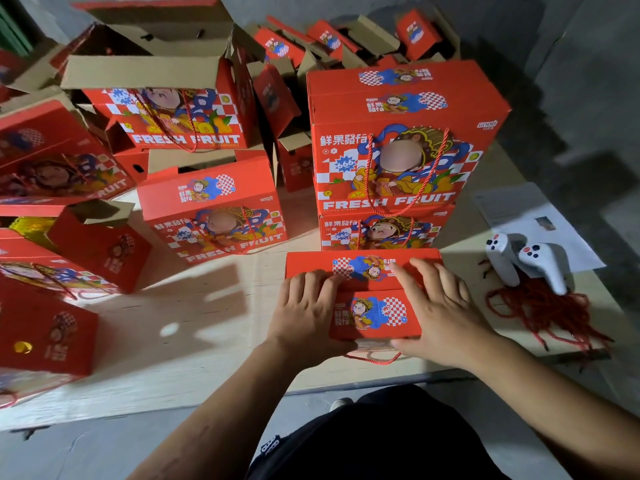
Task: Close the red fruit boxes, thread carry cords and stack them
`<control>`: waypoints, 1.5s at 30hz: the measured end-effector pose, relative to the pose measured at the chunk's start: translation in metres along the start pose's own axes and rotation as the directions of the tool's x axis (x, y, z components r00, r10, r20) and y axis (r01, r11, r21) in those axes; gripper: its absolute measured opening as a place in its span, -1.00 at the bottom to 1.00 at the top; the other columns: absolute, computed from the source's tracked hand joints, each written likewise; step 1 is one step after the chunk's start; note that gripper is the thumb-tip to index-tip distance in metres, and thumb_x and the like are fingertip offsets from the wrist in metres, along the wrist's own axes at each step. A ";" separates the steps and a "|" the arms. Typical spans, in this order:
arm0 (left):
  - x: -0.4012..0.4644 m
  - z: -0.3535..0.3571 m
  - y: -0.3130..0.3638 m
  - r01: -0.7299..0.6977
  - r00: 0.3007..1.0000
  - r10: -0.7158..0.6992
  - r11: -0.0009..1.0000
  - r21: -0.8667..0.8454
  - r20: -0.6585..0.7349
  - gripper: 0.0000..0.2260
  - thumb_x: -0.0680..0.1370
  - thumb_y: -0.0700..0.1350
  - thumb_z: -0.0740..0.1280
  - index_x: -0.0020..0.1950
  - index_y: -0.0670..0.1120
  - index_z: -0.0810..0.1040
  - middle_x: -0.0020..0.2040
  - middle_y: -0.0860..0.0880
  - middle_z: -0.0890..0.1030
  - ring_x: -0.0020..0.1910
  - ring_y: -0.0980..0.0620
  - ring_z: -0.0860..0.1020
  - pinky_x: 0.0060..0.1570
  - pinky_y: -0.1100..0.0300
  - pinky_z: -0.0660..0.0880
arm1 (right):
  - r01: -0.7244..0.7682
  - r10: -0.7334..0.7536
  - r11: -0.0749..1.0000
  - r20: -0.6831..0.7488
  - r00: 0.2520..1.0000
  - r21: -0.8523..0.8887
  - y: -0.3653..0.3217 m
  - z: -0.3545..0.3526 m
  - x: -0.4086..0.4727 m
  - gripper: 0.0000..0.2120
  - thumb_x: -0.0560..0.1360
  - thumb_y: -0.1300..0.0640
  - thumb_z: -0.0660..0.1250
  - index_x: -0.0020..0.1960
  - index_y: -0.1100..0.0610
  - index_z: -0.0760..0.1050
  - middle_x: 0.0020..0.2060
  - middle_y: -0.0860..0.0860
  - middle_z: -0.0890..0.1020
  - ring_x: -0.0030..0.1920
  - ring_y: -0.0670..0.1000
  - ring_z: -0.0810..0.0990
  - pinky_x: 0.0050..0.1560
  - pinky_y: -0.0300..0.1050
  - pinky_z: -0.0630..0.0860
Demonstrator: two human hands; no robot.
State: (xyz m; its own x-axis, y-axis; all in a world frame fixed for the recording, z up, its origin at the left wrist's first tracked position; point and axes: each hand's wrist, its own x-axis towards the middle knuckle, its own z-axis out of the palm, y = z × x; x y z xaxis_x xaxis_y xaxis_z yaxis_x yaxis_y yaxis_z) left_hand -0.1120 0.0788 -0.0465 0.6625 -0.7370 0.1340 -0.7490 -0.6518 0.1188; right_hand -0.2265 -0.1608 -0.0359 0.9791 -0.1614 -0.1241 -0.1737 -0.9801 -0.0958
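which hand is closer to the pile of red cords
Right. The right hand presses the box top just left of the cord pile; the left hand lies farther left.

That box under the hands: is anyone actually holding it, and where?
Not gripped: left hand and right hand press flat on the red box's top flaps.

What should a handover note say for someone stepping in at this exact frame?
Left hand and right hand: both flat on the top flaps of the near box, pressing them shut.
Near box: at the table edge, a cord loop hanging at its front.
Done: two closed, corded boxes stacked just behind.
Left: spare cords lie right; open boxes wait back left.
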 end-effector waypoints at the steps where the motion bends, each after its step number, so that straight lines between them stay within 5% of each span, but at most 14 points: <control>1: -0.001 0.001 -0.001 -0.007 0.999 0.008 1.000 -0.021 0.031 0.03 0.27 0.55 0.41 0.58 -0.02 0.35 0.44 -0.13 0.46 0.40 -0.21 0.45 0.49 -0.21 0.29 | 0.003 -0.005 0.999 0.047 0.999 0.043 -0.001 0.000 0.001 0.25 0.19 -0.55 0.28 0.66 -0.15 -0.28 0.63 0.06 -0.12 0.62 0.18 -0.12 0.51 0.24 0.15; 3: 0.001 0.000 -0.003 -0.001 0.993 0.006 0.999 -0.048 0.116 0.14 0.29 0.60 0.34 0.70 0.01 0.11 0.61 -0.13 0.27 0.60 -0.20 0.22 0.61 -0.23 0.01 | 0.011 -0.022 0.996 0.117 0.993 0.093 0.000 -0.001 0.006 0.26 0.19 -0.55 0.27 0.58 -0.24 -0.46 0.60 -0.02 -0.41 0.61 0.08 -0.39 0.56 0.25 0.00; 6: 0.003 -0.005 -0.003 -0.002 0.988 0.014 0.997 -0.079 0.155 0.20 0.31 0.69 0.14 0.73 -0.01 -0.04 0.70 -0.13 0.11 0.68 -0.17 0.08 0.64 -0.23 -0.14 | 0.041 -0.061 0.992 0.171 0.983 0.115 0.003 -0.008 0.010 0.25 0.22 -0.65 0.23 0.55 -0.27 -0.52 0.55 -0.07 -0.52 0.58 0.03 -0.49 0.57 0.20 -0.17; 9: 0.003 -0.015 -0.010 0.084 0.996 -0.076 0.901 -0.425 0.036 -0.02 0.47 0.58 0.13 0.71 0.00 0.09 0.64 -0.09 0.20 0.61 -0.12 0.18 0.62 -0.12 0.06 | 0.060 -0.089 0.963 0.097 0.991 0.262 0.009 -0.014 0.010 0.07 0.36 -0.67 0.10 0.60 -0.28 -0.40 0.61 -0.16 -0.40 0.59 -0.08 -0.43 0.54 0.07 -0.22; 11: 0.005 -0.018 -0.018 0.156 0.971 -0.229 0.817 -0.556 -0.065 -0.24 0.59 0.41 0.20 0.64 -0.02 0.25 0.57 -0.07 0.28 0.54 -0.09 0.26 0.55 -0.04 0.22 | 0.043 -0.014 0.920 -0.077 0.997 0.389 0.012 -0.018 0.013 -0.11 0.50 -0.49 0.13 0.67 -0.16 -0.12 0.67 -0.10 -0.09 0.65 -0.04 -0.13 0.58 0.06 -0.05; 13: 0.010 -0.019 -0.026 0.222 0.946 -0.311 0.829 -0.513 -0.094 -0.38 0.62 0.28 0.28 0.57 -0.06 0.38 0.54 -0.13 0.34 0.50 -0.15 0.32 0.50 -0.08 0.29 | 0.028 0.045 0.921 -0.177 0.983 0.389 0.013 -0.021 0.022 -0.20 0.54 -0.34 0.23 0.65 -0.01 0.10 0.63 0.01 0.19 0.61 0.09 0.18 0.57 0.14 0.17; 16: 0.020 -0.018 -0.034 0.316 0.941 -0.336 0.847 -0.428 0.030 -0.40 0.60 0.17 0.40 0.57 -0.05 0.39 0.57 -0.17 0.31 0.51 -0.23 0.30 0.49 -0.10 0.27 | 0.030 -0.021 0.961 -0.038 0.999 0.275 0.008 -0.024 0.035 -0.13 0.53 -0.35 0.30 0.67 -0.05 0.02 0.65 -0.01 0.13 0.63 0.08 0.11 0.59 0.20 0.15; 20: 0.028 -0.016 -0.041 0.350 0.935 -0.292 0.853 -0.387 0.204 -0.33 0.57 0.30 0.36 0.59 0.01 0.36 0.59 -0.07 0.32 0.50 -0.19 0.35 0.48 -0.12 0.33 | 0.047 -0.042 0.980 -0.032 0.999 0.192 0.007 -0.028 0.053 -0.18 0.50 -0.40 0.27 0.61 0.02 0.22 0.54 -0.01 0.37 0.51 0.08 0.31 0.48 0.07 0.34; 23: 0.033 -0.017 -0.047 0.322 0.946 -0.284 0.863 -0.388 0.154 -0.34 0.53 0.34 0.39 0.50 -0.03 0.49 0.44 -0.06 0.48 0.36 -0.17 0.49 0.36 -0.10 0.46 | 0.091 -0.090 0.996 -0.131 0.987 -0.003 0.007 -0.030 0.062 -0.33 0.57 -0.32 0.25 0.53 0.05 0.37 0.39 0.02 0.56 0.37 0.10 0.49 0.35 0.01 0.44; 29: 0.046 -0.022 -0.057 0.203 0.961 -0.148 0.951 -0.232 0.235 -0.06 0.38 0.57 0.22 0.59 0.00 0.40 0.49 -0.05 0.48 0.43 -0.16 0.45 0.43 -0.08 0.36 | 0.179 -0.182 0.983 0.062 0.981 0.047 0.015 -0.038 0.075 -0.14 0.47 -0.45 0.29 0.63 -0.06 0.22 0.54 -0.04 0.40 0.48 0.10 0.41 0.44 0.02 0.35; 36: 0.067 -0.025 -0.056 -0.127 0.954 0.131 0.991 -0.030 0.270 -0.27 0.61 0.36 0.23 0.63 -0.08 0.31 0.58 -0.10 0.41 0.54 -0.17 0.39 0.59 -0.07 0.16 | 0.267 -0.259 0.963 0.188 0.947 -0.020 0.010 -0.044 0.087 -0.22 0.59 -0.35 0.21 0.68 -0.06 0.04 0.63 -0.02 0.21 0.59 0.11 0.26 0.53 0.12 0.30; 40: 0.066 -0.035 -0.058 -0.247 0.962 0.249 0.968 -0.036 0.113 -0.43 0.67 0.33 0.09 0.45 -0.03 0.54 0.27 -0.09 0.68 0.15 -0.21 0.67 0.10 -0.06 0.60 | 0.350 -0.337 0.932 0.126 0.933 -0.094 0.012 -0.052 0.078 -0.40 0.68 -0.22 0.09 0.65 -0.01 0.16 0.52 0.07 0.43 0.43 0.14 0.50 0.35 0.15 0.49; 42: 0.075 -0.043 -0.061 -0.157 0.979 0.173 0.977 -0.143 0.108 -0.44 0.67 0.35 -0.01 0.28 0.04 0.61 0.05 -0.03 0.73 -0.03 -0.15 0.71 -0.10 -0.04 0.62 | 0.267 -0.266 0.962 -0.015 0.964 0.054 0.016 -0.064 0.080 -0.51 0.70 -0.10 0.13 0.58 0.02 0.30 0.32 0.12 0.62 0.23 0.19 0.64 0.13 0.12 0.60; 45: 0.085 -0.044 -0.064 -0.077 0.971 0.152 0.928 -0.365 0.182 -0.45 0.69 0.33 -0.02 0.01 -0.05 0.57 -0.19 -0.03 0.63 -0.23 -0.08 0.62 -0.20 -0.07 0.57 | 0.156 -0.136 0.984 -0.196 0.971 0.090 0.014 -0.070 0.075 -0.51 0.67 -0.06 0.23 0.54 0.11 0.38 0.42 0.13 0.52 0.37 0.22 0.51 0.31 0.16 0.50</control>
State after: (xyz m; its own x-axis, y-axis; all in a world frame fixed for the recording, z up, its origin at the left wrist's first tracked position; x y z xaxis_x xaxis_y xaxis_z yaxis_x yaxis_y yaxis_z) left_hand -0.0080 0.0662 0.0010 0.5294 -0.8478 -0.0306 -0.7460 -0.4823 0.4592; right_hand -0.1483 -0.1951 0.0227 0.9953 -0.0457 0.0857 -0.0275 -0.9789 -0.2026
